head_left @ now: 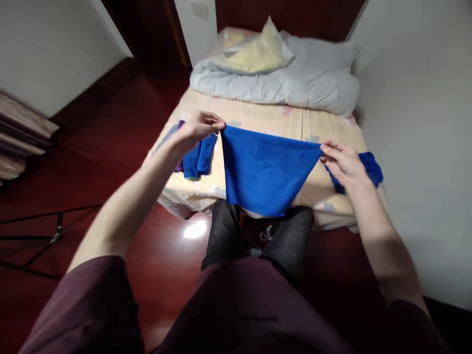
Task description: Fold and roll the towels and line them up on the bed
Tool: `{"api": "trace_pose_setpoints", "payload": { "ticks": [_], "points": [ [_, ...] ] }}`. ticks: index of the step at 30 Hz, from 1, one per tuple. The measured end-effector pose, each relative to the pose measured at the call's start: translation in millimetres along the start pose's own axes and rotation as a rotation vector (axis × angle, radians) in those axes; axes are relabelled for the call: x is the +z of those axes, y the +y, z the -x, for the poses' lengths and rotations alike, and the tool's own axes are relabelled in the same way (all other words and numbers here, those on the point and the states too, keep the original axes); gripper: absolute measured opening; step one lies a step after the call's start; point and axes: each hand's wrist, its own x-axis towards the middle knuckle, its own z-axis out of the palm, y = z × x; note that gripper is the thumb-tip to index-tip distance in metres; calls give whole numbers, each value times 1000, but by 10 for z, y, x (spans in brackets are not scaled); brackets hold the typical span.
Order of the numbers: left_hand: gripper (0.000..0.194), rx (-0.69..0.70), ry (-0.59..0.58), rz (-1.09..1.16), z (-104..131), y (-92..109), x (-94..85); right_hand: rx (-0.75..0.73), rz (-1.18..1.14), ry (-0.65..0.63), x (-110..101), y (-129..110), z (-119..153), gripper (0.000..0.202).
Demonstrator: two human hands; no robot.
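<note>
A blue cloth (pixel 269 169) hangs stretched between my two hands, above the front edge of the bed. My left hand (pixel 202 127) pinches its upper left corner, and my right hand (pixel 341 160) pinches the upper right one. The cloth's lower edge hangs down over my knees. Behind my left hand, folded blue cloths (pixel 199 160) lie on the bed, with a bit of purple cloth beside them. A crumpled blue cloth (pixel 371 168) lies on the bed by my right wrist, partly hidden by it.
The bed (pixel 265 113) has a patterned yellowish sheet. A pale quilt (pixel 313 73) lies across its far end, with a yellow item in clear wrapping (pixel 258 51) on top. Black stand legs (pixel 57 236) are on the floor at left. A white wall borders the right side.
</note>
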Motion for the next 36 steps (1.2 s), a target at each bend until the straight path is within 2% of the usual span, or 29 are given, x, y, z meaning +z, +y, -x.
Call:
{"api": "trace_pose_setpoints", "payload": {
  "ticks": [3,6,8,10,12,15,17,20,22,24,26,28,33,36],
  "points": [
    [16,-34,-51,-30,-425,-39,170,23,-16,84,230,103,-530,29],
    [19,69,-2,-14,-804,-20,245,-100,-62,149,416,104,-940,27],
    [25,181,29,11,-965,-44,243,-222,-106,149,453,114,-1074,26],
    [32,317,57,52,-1015,-152,226,-354,-140,128,411,204,-1096,27],
    [37,425,85,96,-924,-381,233,-450,-143,107,311,427,-1025,31],
    [40,432,118,142,-520,-976,340,-442,-50,87,127,1045,-788,36],
    [41,322,125,150,-132,-1493,468,-341,52,65,28,1582,-572,37],
    [42,45,113,77,446,-2265,665,-153,207,48,-52,2371,-231,39],
    [42,-87,96,13,734,-2672,754,-36,284,21,-71,2775,-45,38],
    [43,-166,80,-13,908,-2948,799,56,361,-21,-75,3039,75,36],
    [50,-226,73,21,972,-3097,815,102,387,-24,-67,3168,122,35],
    [60,-280,75,84,956,-3151,821,130,357,26,-40,3198,112,36],
    [73,-388,128,193,880,-3118,830,297,325,151,41,3112,99,47],
    [75,-366,150,242,949,-3117,802,287,276,141,-21,3072,206,53]
  ]
}}
